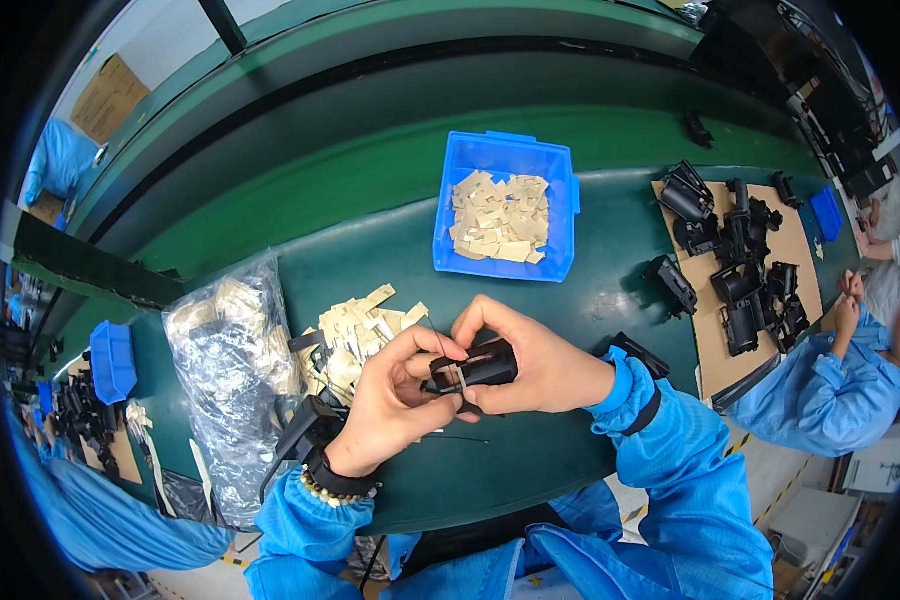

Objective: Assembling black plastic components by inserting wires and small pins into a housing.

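Note:
Both of my hands meet over the green table near its front edge. My right hand (533,362) grips a small black plastic part (478,366) from the right. My left hand (395,395) pinches the same part's left end, where a thin pale strip crosses it. A thin dark wire rises from between my fingers. Left of my hands lies a loose pile of beige paper tabs (355,335). Beyond them stands a blue bin (560,215) holding more beige tabs.
A clear plastic bag (232,380) of parts lies at the left. Several black plastic parts sit on a cardboard sheet (710,340) at the right, where another person in blue sleeves (820,385) works. A loose black part (670,282) lies near the sheet. A small blue bin (113,360) stands far left.

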The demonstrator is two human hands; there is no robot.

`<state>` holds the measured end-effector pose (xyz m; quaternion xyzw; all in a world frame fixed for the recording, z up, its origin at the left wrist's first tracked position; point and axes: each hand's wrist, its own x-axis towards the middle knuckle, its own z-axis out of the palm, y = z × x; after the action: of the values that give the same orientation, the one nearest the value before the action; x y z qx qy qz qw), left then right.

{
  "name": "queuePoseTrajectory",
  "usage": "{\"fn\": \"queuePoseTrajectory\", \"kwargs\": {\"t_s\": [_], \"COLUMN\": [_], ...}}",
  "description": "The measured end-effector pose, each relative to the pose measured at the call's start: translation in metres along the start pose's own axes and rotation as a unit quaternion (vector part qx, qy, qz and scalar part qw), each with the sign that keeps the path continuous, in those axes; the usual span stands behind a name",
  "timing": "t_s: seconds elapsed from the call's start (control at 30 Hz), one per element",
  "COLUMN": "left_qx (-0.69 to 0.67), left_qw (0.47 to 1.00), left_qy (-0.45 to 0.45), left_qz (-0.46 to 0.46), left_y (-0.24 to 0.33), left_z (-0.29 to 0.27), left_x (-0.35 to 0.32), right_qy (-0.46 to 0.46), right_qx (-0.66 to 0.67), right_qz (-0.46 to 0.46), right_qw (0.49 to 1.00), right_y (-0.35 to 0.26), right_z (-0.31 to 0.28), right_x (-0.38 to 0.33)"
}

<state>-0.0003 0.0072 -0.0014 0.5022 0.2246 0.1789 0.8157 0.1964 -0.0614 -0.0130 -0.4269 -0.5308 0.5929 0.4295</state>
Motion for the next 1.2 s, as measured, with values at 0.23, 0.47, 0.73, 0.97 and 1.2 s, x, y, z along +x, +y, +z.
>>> {"fn": "queuePoseTrajectory", "kwargs": {"t_s": [0.23, 0.47, 0.73, 0.97, 1.2], "left_qx": [-0.062, -0.101, -0.051, -0.006, 0.005], "left_qw": [0.997, 0.987, 0.983, 0.976, 0.965], "left_qy": [0.015, 0.040, 0.057, 0.095, 0.112], "left_qz": [0.037, 0.115, 0.169, 0.197, 0.239], "left_y": [0.002, 0.007, -0.001, -0.006, -0.014], "left_z": [-0.001, -0.003, -0.005, -0.002, -0.005], "left_x": [-0.001, 0.000, 0.005, 0.007, 0.006], "right_qy": [0.011, 0.291, 0.233, 0.192, 0.135], "right_qx": [0.114, -0.227, -0.264, 0.065, 0.203], "right_qz": [-0.027, -0.269, -0.244, -0.124, 0.053], "right_qw": [0.993, 0.890, 0.903, 0.971, 0.968], "right_y": [-0.006, -0.012, -0.010, -0.009, -0.018], "right_z": [-0.004, 0.008, 0.027, 0.025, 0.016], "right_x": [0.004, -0.008, -0.004, -0.004, -0.002]}}
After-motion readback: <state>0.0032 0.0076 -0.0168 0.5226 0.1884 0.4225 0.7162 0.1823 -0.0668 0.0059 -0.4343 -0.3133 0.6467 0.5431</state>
